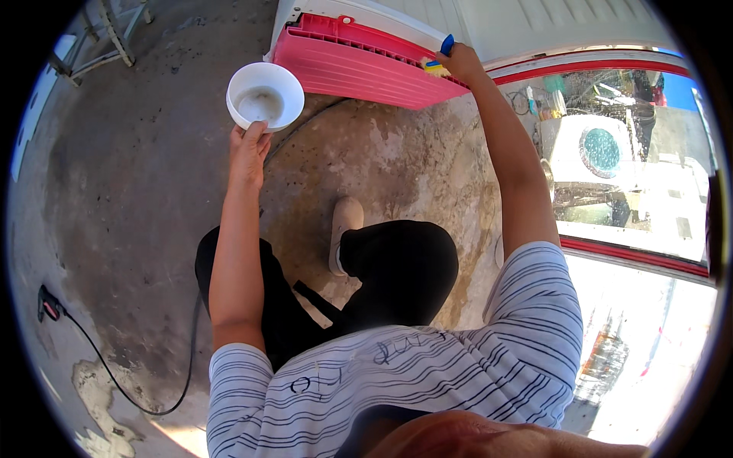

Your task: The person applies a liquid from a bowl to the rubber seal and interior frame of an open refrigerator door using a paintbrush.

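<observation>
A white bowl (289,93) with some cloudy liquid at its bottom is in my left hand (250,153), whose fingers close on the near rim. My right hand (461,64) reaches far forward and grips a blue-handled brush (446,46). The brush's pale yellow bristles touch, or nearly touch, the ribbed edge of a red slatted panel (359,72) on a white cabinet-like appliance (527,27). The bowl hangs over the floor, just left of the panel's near corner.
Right of my arm stands a red-framed glass door (634,160), reflecting bright objects. On the concrete floor (137,198) a black cable (183,382) runs to a black plug-like end (50,305) at the left. A metal stand (114,38) is at the far left.
</observation>
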`<action>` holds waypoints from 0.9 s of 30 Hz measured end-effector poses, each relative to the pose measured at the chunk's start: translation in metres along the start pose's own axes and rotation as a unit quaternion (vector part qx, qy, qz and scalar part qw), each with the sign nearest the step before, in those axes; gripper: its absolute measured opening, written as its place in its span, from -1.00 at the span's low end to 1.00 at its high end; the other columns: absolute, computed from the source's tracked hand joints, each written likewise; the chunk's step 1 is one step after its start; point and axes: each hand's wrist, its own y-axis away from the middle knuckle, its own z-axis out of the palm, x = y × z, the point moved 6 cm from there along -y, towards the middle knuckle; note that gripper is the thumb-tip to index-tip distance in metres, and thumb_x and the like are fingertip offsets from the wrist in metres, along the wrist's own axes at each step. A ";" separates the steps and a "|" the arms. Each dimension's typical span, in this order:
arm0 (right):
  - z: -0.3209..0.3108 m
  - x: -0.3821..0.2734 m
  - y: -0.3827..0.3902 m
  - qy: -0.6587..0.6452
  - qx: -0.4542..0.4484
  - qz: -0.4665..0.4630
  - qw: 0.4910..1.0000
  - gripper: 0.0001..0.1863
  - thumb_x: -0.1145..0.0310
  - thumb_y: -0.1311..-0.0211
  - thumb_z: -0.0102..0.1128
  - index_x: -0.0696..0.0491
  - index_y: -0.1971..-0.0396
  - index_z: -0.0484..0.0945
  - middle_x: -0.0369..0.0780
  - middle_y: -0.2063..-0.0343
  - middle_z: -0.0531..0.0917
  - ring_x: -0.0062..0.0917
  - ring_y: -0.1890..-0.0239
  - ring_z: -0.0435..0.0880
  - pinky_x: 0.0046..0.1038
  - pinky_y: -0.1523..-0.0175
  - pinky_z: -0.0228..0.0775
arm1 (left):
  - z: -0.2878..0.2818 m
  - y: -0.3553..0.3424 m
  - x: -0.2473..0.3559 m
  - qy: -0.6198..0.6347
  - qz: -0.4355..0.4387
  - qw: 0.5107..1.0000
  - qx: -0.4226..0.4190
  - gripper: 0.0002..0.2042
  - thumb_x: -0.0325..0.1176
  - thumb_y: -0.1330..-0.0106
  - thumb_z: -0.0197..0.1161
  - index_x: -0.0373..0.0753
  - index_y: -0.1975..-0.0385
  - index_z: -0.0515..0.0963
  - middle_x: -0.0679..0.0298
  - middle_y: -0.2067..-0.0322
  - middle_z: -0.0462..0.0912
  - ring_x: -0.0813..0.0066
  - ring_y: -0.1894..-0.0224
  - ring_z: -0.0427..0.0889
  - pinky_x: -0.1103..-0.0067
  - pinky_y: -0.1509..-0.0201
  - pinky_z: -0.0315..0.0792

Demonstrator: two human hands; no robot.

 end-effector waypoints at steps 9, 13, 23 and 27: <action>0.000 0.032 -0.001 0.034 0.054 0.027 0.998 -0.46 -0.07 -0.02 0.22 0.22 0.44 0.61 0.04 0.48 0.66 -0.10 0.33 0.67 -0.21 0.13 0.49 | 0.004 -0.003 -0.006 -0.014 -0.014 1.000 -0.020 -0.36 -0.23 -0.14 0.28 -0.17 -0.20 0.15 0.24 -0.09 0.33 0.25 -0.15 0.38 0.33 -0.34 0.07; -0.002 0.047 0.007 -0.002 0.086 0.055 0.995 -0.46 -0.08 -0.01 0.23 0.21 0.45 0.62 0.03 0.46 0.66 -0.09 0.32 0.67 -0.20 0.14 0.50 | 0.003 -0.002 -0.006 -0.007 -0.013 1.000 -0.014 -0.36 -0.23 -0.14 0.28 -0.16 -0.21 0.16 0.24 -0.11 0.31 0.25 -0.15 0.38 0.33 -0.34 0.07; 0.014 0.051 0.006 0.012 0.034 0.072 0.997 -0.43 -0.10 0.03 0.26 0.23 0.41 0.63 0.06 0.36 0.66 -0.08 0.22 0.65 -0.20 0.08 0.49 | -0.002 -0.008 -0.011 -0.003 -0.023 0.999 -0.031 -0.40 -0.26 -0.17 0.26 -0.18 -0.20 0.17 0.24 -0.15 0.29 0.23 -0.14 0.40 0.34 -0.35 0.07; 0.009 0.058 0.004 -0.011 0.025 0.119 0.992 -0.40 -0.13 0.06 0.28 0.23 0.38 0.64 0.07 0.32 0.66 -0.10 0.18 0.65 -0.20 0.05 0.49 | -0.002 -0.006 -0.007 -0.008 -0.021 1.000 -0.017 -0.41 -0.27 -0.18 0.24 -0.18 -0.20 0.16 0.24 -0.15 0.29 0.24 -0.14 0.41 0.33 -0.35 0.08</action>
